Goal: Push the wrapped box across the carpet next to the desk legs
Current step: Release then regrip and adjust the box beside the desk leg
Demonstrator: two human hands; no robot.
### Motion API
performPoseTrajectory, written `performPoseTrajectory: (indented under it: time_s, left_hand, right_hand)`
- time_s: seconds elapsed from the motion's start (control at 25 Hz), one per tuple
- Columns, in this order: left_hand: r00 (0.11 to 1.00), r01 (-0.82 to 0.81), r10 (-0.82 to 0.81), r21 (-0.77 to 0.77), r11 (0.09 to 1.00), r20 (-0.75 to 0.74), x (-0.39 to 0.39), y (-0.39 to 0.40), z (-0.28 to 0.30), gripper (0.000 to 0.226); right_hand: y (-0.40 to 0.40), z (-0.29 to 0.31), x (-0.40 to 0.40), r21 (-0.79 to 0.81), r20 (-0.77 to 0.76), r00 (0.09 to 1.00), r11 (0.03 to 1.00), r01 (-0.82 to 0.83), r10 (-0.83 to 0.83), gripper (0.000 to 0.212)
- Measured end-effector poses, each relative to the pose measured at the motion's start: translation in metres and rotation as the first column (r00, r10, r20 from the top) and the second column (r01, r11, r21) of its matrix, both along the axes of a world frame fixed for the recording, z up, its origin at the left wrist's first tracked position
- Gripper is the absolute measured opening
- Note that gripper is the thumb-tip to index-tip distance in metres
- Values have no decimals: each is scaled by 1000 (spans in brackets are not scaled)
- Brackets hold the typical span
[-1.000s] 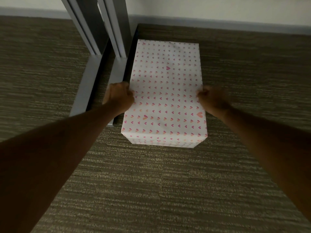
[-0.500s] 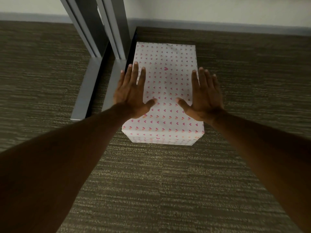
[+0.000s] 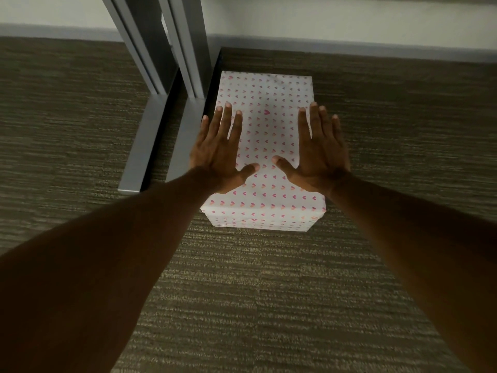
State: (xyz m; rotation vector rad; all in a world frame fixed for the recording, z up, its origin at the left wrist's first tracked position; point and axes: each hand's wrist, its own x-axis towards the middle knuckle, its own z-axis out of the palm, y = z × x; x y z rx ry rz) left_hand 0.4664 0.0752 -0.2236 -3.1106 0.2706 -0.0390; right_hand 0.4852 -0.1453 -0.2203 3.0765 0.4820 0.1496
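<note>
The wrapped box [image 3: 265,130], white paper with small pink hearts, lies lengthwise on the carpet, its left side close along the foot of the nearer grey desk leg [image 3: 188,44]. My left hand [image 3: 222,152] is spread flat, palm down, over the box's left half, little finger past the edge. My right hand [image 3: 318,149] is spread flat over the right half, outer fingers overhanging the right edge. Whether the palms touch the paper or hover just above it I cannot tell. Neither hand grips anything.
Two grey desk legs rise at the upper left, each on a long flat foot [image 3: 142,146] running toward me. A grey baseboard [image 3: 349,45] and pale wall close off the far side just beyond the box. Brown striped carpet [image 3: 255,292] covers the floor.
A second ago both hands gripped the box's long sides. They let go and now lie spread flat over its top. The box itself has hardly shifted.
</note>
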Motion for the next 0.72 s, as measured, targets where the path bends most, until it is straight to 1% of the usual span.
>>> performPoseTrajectory:
  time_s: [0.24,0.36,0.44,0.52,0.6,0.68,0.72]
  left_hand:
    - [999,-23,22,-37,999,-23,-1,4,2,107]
    - [995,-92,88,-88,992,-50,-2,8,1,104]
    - [986,-168,162,-170,971,-47,-1,12,0,95]
    - [966,-254,257,-249,935,-22,0,19,-2,80]
    - [936,-339,352,-315,886,-17,3,28,-4,70]
    - [907,-405,414,-438,803,-81,6,35,-6,58]
    - [882,-453,453,-503,736,-132,9,36,-5,54]
  right_hand:
    - [1,-2,1,31,5,1000,999,8,-8,109]
    - [-1,-3,2,88,-19,999,996,28,-26,107]
    - [-3,-5,3,159,-53,997,985,68,-60,103]
    - [-4,-7,4,211,-91,991,971,115,-98,98]
    - [-7,-8,6,272,-127,983,949,161,-130,91]
    - [-10,-9,7,381,-191,968,897,224,-161,79]
    - [-12,-11,8,451,-240,956,852,266,-171,72]
